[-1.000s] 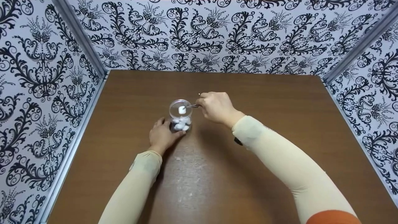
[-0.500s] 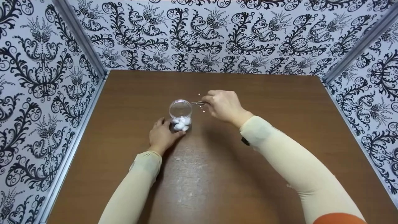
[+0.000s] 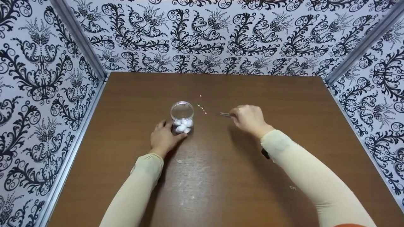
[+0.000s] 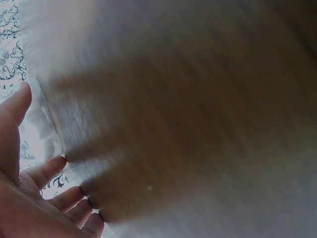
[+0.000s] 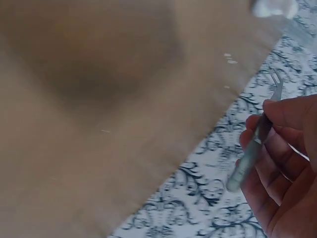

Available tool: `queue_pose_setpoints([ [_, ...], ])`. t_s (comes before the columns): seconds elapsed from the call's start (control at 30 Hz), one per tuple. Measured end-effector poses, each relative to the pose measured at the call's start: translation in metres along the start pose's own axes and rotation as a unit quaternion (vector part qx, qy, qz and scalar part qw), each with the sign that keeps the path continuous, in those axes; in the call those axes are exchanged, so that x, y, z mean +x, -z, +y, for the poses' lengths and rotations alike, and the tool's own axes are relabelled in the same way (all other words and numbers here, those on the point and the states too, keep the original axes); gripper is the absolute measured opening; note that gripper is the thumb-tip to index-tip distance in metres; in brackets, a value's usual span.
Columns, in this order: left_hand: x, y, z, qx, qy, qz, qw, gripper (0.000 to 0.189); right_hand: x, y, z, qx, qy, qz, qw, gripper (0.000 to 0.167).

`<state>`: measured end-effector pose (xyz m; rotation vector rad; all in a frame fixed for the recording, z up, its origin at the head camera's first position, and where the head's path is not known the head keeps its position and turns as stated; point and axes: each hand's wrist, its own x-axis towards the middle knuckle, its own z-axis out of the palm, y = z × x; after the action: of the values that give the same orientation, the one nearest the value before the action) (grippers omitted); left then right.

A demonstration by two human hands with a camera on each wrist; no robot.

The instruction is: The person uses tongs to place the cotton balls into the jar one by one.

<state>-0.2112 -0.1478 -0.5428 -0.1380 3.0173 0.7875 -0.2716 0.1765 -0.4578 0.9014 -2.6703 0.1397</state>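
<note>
A clear plastic jar (image 3: 182, 111) stands upright with its mouth uncovered. White cotton balls (image 3: 183, 126) fill its lower part. My left hand (image 3: 165, 138) steadies the jar low on its left side, thumb toward the front and fingers behind. In the left wrist view the jar wall (image 4: 47, 116) shows between thumb and index finger, fingertips down at the tabletop. To the right, my right hand (image 3: 251, 119) pinches metal tweezers (image 5: 251, 153) between thumb and fingers. Their two thin tips point left, a little apart, with nothing between them.
Several tiny white crumbs (image 3: 203, 109) lie on the brown wooden table (image 3: 252, 90) to the right of the jar. Small wisps (image 3: 293, 188) lie beside my right forearm. Patterned panels (image 3: 202, 37) wall the table at the back and both sides.
The cotton ball the tweezers held over the jar's mouth is no longer at their tips. My right hand has moved right and nearer with the tweezers. The left hand and jar stay put.
</note>
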Motion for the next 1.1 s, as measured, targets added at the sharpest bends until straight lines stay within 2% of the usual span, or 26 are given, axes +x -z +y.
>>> queue_pose_setpoints([
  [0.23, -0.002, 0.002, 0.003, -0.009, 0.001, 0.002, 1.0000, 0.085, -0.020, -0.020, 0.004, 0.005, -0.042, -0.084, 0.9956, 0.005],
  [0.37, -0.003, 0.004, 0.004, -0.011, -0.001, 0.004, 0.9999, 0.084, -0.025, -0.026, 0.001, 0.019, -0.055, -0.112, 0.9921, 0.008],
  [0.6, -0.002, 0.003, 0.002, -0.008, 0.001, 0.001, 1.0000, 0.086, -0.030, -0.036, -0.003, 0.047, -0.056, -0.105, 0.9918, 0.011],
  [0.87, -0.001, 0.002, 0.002, -0.002, 0.002, -0.001, 1.0000, 0.087, -0.033, -0.041, -0.005, 0.045, -0.046, -0.095, 0.9934, 0.013],
  [1.1, -0.002, 0.003, 0.004, -0.001, 0.005, -0.003, 1.0000, 0.086, -0.034, -0.042, -0.007, 0.052, -0.048, -0.101, 0.9924, 0.015],
])
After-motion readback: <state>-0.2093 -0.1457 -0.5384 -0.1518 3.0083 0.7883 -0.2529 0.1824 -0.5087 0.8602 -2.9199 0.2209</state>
